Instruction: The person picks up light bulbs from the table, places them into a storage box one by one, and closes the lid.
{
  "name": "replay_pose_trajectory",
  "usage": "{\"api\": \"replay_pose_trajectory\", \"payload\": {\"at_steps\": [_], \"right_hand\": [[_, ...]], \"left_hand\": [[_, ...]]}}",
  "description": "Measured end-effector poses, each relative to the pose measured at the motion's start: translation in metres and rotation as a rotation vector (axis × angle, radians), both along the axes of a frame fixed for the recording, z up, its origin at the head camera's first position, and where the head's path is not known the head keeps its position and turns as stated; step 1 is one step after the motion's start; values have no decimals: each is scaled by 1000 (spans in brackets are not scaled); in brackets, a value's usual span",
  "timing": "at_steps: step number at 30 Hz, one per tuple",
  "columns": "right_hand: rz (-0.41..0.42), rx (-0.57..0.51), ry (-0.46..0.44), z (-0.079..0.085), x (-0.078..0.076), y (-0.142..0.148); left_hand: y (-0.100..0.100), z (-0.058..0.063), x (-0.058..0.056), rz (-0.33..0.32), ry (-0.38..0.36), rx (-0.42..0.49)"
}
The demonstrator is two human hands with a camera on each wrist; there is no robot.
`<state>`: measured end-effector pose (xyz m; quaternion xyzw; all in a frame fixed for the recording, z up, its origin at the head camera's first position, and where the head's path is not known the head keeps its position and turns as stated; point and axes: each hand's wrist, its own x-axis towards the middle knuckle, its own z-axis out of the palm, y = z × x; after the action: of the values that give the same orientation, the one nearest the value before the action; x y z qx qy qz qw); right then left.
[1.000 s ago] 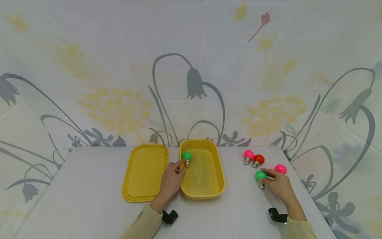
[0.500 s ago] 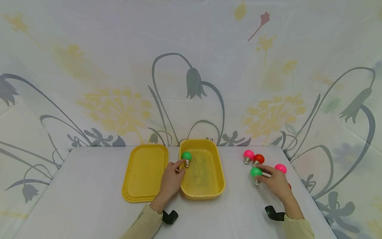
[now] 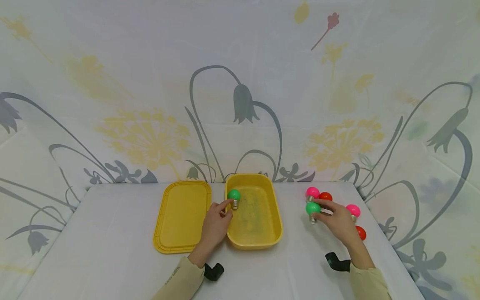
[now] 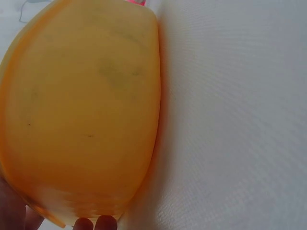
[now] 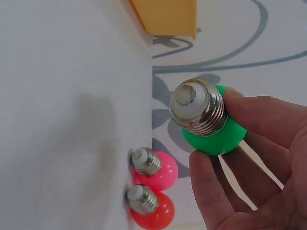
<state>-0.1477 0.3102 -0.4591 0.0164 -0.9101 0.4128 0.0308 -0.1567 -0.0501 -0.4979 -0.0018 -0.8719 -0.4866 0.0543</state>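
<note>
So, our right hand point(image 3: 337, 223) pinched a green bulb point(image 3: 313, 208) above the table point(image 3: 296, 266), right of the tub point(image 3: 258, 218), likely for transfer, next probably needing a leftward carry; left hand's point(image 3: 215, 225) grip, we couldn't tell.

Bulb bases point(image 5: 211, 114) are glossy metal, tub point(image 3: 255, 245) probably plastic.

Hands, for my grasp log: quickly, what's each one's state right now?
Left hand: closed on the left edge of the yellow rectangular plastic box.
Right hand: closed, holding a round green light bulb with silvery metal base.
</note>
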Motion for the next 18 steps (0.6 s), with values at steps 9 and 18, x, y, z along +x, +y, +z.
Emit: {"api": "replay_pose_trajectory", "payload": {"at_steps": [9, 18], "right_hand": [[8, -24, 55, 6, -6, -11], [16, -43, 9, 12, -11, -21]], "left_hand": [[0, -2, -2, 0, 0, -4], [1, -1, -2, 3, -11, -2]]}}
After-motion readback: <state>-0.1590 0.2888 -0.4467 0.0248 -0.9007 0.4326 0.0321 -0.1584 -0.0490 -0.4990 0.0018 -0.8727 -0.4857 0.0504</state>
